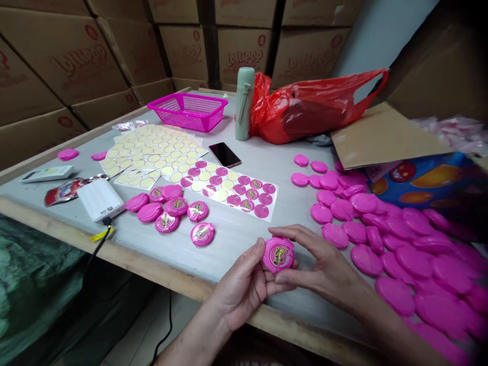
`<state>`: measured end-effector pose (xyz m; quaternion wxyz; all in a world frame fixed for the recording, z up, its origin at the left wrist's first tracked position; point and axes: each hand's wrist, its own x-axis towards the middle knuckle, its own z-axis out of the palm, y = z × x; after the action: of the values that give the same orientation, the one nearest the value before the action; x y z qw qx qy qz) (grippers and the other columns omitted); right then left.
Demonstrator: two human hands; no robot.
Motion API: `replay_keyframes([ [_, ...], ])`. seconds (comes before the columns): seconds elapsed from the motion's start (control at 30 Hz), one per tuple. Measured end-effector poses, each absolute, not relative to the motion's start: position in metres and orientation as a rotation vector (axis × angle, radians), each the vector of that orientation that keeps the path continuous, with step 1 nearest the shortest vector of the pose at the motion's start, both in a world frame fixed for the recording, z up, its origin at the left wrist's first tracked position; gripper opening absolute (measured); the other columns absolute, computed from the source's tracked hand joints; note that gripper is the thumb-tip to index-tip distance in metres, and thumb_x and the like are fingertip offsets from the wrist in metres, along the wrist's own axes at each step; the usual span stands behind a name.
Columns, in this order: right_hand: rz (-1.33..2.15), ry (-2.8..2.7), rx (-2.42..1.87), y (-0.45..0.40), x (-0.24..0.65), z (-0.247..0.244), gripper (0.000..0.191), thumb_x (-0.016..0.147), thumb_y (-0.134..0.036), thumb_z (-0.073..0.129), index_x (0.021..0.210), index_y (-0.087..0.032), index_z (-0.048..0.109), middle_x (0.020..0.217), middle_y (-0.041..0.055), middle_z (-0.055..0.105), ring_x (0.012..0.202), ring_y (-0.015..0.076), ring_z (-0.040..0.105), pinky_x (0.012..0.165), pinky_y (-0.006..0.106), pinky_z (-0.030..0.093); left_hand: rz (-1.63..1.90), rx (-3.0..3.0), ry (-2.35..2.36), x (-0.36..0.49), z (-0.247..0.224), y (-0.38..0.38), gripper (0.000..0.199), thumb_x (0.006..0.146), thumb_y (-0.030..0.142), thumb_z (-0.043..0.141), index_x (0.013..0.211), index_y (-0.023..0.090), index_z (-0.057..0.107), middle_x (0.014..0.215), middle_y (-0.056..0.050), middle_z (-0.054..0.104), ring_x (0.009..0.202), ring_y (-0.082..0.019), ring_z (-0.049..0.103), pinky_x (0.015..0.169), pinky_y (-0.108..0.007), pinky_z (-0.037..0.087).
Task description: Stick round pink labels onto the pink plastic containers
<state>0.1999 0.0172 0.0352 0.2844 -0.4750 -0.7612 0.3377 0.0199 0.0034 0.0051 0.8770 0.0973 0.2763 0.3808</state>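
A round pink bubble-gum tape case [278, 255] with a printed label on its face is held over the table's front edge. My left hand [244, 284] grips it from the left, thumb on the rim and fingers beneath. With thumb and index finger, my right hand [324, 259] spans the case from the right, touching its edge. Beyond my hands lies a sheet of round pink stickers [240, 189], several of them peeled off to pale yellow backing. To the left sits a group of pink cases [166, 222], some with labels. A large pile of plain pink cases [392, 223] covers the right side.
Used sticker sheets [152, 147], a phone [224, 154], a white power bank [100, 199] with a cable and a pink basket [190, 109] lie on the table [183, 264]. A green flask [244, 104], red plastic bag [305, 109] and open carton [392, 134] stand behind.
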Motion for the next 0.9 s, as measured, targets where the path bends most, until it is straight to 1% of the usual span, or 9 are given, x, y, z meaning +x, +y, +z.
replay_keyframes([
  [0.2,0.942,-1.911,-1.297,0.014,0.186,0.031,0.058,0.07,-0.026,0.089,0.122,-0.03,0.064,0.115,-0.0015,0.068,0.108,0.0196,0.065,0.093,0.029,0.051,0.798,0.233,0.571,0.02,0.006,0.002,0.041,0.101,0.04,0.05,0.122,0.007,0.063,0.108,-0.019,0.074,0.088,-0.022,0.073,0.082,-0.037,0.061],
  [0.5,1.028,-1.753,-1.295,0.015,0.179,0.031,0.047,0.066,-0.024,0.09,0.108,-0.027,0.069,0.102,-0.0031,0.069,0.095,0.0175,0.066,0.084,0.027,0.05,0.815,0.26,0.574,0.02,0.003,0.0,0.031,0.097,0.037,0.059,0.113,0.012,0.069,0.107,-0.014,0.074,0.088,-0.019,0.073,0.085,-0.039,0.061],
  [0.53,1.034,-1.725,-1.298,0.015,0.178,0.03,0.043,0.066,-0.024,0.089,0.105,-0.026,0.07,0.099,-0.0029,0.069,0.093,0.0174,0.066,0.082,0.027,0.05,0.812,0.289,0.562,0.02,0.003,0.0,0.029,0.097,0.035,0.061,0.112,0.012,0.069,0.107,-0.013,0.074,0.091,-0.02,0.073,0.086,-0.038,0.06],
  [0.6,1.043,-1.665,-1.29,0.014,0.174,0.028,0.026,0.07,-0.026,0.086,0.092,-0.024,0.072,0.09,-0.0023,0.069,0.086,0.017,0.066,0.077,0.027,0.05,0.811,0.359,0.551,0.02,0.004,0.0,0.024,0.095,0.032,0.063,0.108,0.012,0.069,0.106,-0.012,0.073,0.093,-0.02,0.072,0.088,-0.036,0.059],
  [0.63,1.046,-1.641,-1.28,0.014,0.172,0.028,0.015,0.075,-0.027,0.081,0.085,-0.023,0.071,0.086,-0.0018,0.068,0.082,0.0166,0.065,0.075,0.026,0.05,0.81,0.391,0.551,0.021,0.004,-0.001,0.023,0.095,0.032,0.064,0.106,0.012,0.069,0.102,-0.011,0.073,0.092,-0.019,0.072,0.088,-0.035,0.058],
  [0.67,1.049,-1.623,-1.268,0.014,0.17,0.028,0.01,0.081,-0.03,0.075,0.079,-0.022,0.07,0.081,-0.0011,0.067,0.079,0.0162,0.065,0.072,0.027,0.05,0.807,0.415,0.555,0.022,0.003,-0.003,0.024,0.094,0.033,0.065,0.105,0.012,0.069,0.097,-0.01,0.073,0.089,-0.018,0.072,0.087,-0.034,0.058],
  [0.77,1.089,-1.598,-1.257,0.015,0.171,0.029,0.032,0.095,-0.039,0.055,0.074,-0.021,0.07,0.074,0.0017,0.067,0.07,0.0164,0.065,0.064,0.027,0.051,0.799,0.448,0.541,0.027,0.002,-0.012,0.036,0.088,0.042,0.071,0.109,0.013,0.066,0.087,-0.008,0.072,0.076,-0.016,0.073,0.081,-0.032,0.057],
  [0.83,1.116,-1.498,-1.345,0.02,0.181,0.025,0.034,0.093,-0.046,0.056,0.076,-0.021,0.072,0.074,0.0047,0.071,0.069,0.0191,0.068,0.061,0.029,0.054,0.803,0.48,0.509,0.025,0.003,-0.015,0.046,0.081,0.048,0.077,0.109,0.014,0.065,0.091,-0.01,0.073,0.073,-0.017,0.073,0.079,-0.034,0.057],
  [0.9,1.011,-1.211,-1.502,0.03,0.202,0.013,0.034,0.086,-0.053,0.062,0.077,-0.022,0.073,0.078,0.0086,0.074,0.072,0.0234,0.072,0.065,0.034,0.059,0.891,0.553,0.555,0.012,0.007,-0.009,0.047,0.08,0.052,0.076,0.108,0.015,0.064,0.098,-0.012,0.074,0.075,-0.019,0.072,0.081,-0.037,0.057],
])
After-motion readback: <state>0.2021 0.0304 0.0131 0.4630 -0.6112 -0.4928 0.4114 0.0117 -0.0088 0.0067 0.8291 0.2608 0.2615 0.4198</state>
